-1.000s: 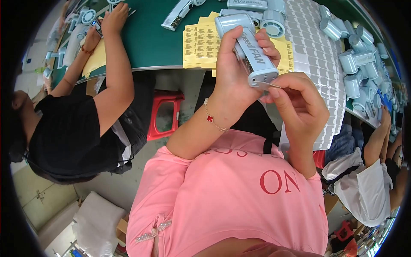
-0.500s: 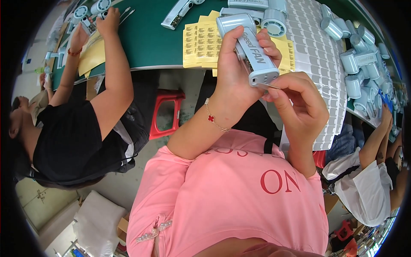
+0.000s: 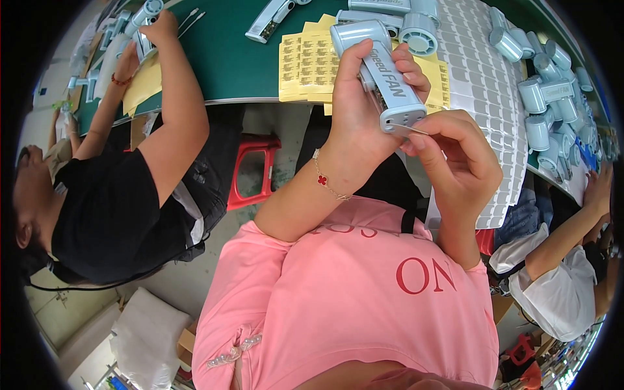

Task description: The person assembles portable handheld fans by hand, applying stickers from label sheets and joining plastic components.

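Note:
My left hand [image 3: 362, 114] is wrapped round a light-blue handheld fan [image 3: 392, 81], its handle tilted with the base end toward me. Part of the handle's side is open and shows inner parts. At the base, which has small holes and a port, my right hand [image 3: 460, 156] pinches a thin clear strip [image 3: 416, 129] between thumb and forefinger. The strip touches or lies very close to the base's edge; exactly how it meets the fan I cannot tell. The other right fingers are curled.
Yellow sticker sheets [image 3: 305, 68] lie on the green table [image 3: 227, 58] beyond my hands, with a grey-and-white label sheet [image 3: 471, 71] beside them. Several fans [image 3: 552, 91] are heaped at right; another fan [image 3: 270, 21] lies at the back. Co-workers sit on both sides; a red stool [image 3: 253, 169] stands below.
My hands and the fan have barely moved. The left co-worker's hands have shifted over their parts, and the right co-worker's arm has moved lower and nearer.

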Available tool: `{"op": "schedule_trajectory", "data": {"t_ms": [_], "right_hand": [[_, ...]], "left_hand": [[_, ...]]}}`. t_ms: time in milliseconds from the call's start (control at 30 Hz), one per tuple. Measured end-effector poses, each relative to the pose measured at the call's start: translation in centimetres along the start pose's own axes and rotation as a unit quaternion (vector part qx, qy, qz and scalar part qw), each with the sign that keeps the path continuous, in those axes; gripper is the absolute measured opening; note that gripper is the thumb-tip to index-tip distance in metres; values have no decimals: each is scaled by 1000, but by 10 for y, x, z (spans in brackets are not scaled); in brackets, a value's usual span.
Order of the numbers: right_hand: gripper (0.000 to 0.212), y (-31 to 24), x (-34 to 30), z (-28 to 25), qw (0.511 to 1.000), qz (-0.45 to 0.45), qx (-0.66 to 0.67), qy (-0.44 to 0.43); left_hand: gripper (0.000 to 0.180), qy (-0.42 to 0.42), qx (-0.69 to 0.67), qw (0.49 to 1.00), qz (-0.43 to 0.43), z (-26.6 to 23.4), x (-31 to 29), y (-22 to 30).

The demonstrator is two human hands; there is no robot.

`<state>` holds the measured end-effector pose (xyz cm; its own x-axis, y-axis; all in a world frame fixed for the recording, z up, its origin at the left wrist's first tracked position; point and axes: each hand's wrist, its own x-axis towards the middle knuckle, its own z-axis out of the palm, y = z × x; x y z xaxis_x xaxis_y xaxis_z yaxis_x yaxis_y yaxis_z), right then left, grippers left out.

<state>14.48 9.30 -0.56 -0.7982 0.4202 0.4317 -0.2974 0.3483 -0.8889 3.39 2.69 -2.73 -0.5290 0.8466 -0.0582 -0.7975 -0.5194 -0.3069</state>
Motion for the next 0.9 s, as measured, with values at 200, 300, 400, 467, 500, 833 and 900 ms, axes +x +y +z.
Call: {"op": "schedule_trajectory", "data": {"t_ms": [200, 300, 400, 467, 500, 833, 900], "right_hand": [[14, 0, -1, 2, 1000, -4, -14, 9], [15, 0, -2, 3, 1000, -9, -22, 15], [15, 2, -3, 4, 1000, -8, -17, 20], [15, 2, -4, 5, 1000, -7, -14, 21], [15, 2, -4, 6, 1000, -12, -9, 23], [14, 3, -6, 8, 999, -6, 8, 33], [14, 2, -6, 8, 999, -11, 6, 32]], "left_hand": [[47, -3, 0, 1000, 6, -1, 0, 0], [48, -1, 1, 1000, 13, -1, -1, 0], [49, 4, -4, 1000, 19, -1, -2, -1], [50, 2, -5, 1000, 21, -1, -2, -1], [50, 1, -7, 1000, 23, -1, -2, -1], [48, 2, -7, 1000, 23, -1, -3, -2], [48, 5, -10, 1000, 22, -2, -3, -2]]}}
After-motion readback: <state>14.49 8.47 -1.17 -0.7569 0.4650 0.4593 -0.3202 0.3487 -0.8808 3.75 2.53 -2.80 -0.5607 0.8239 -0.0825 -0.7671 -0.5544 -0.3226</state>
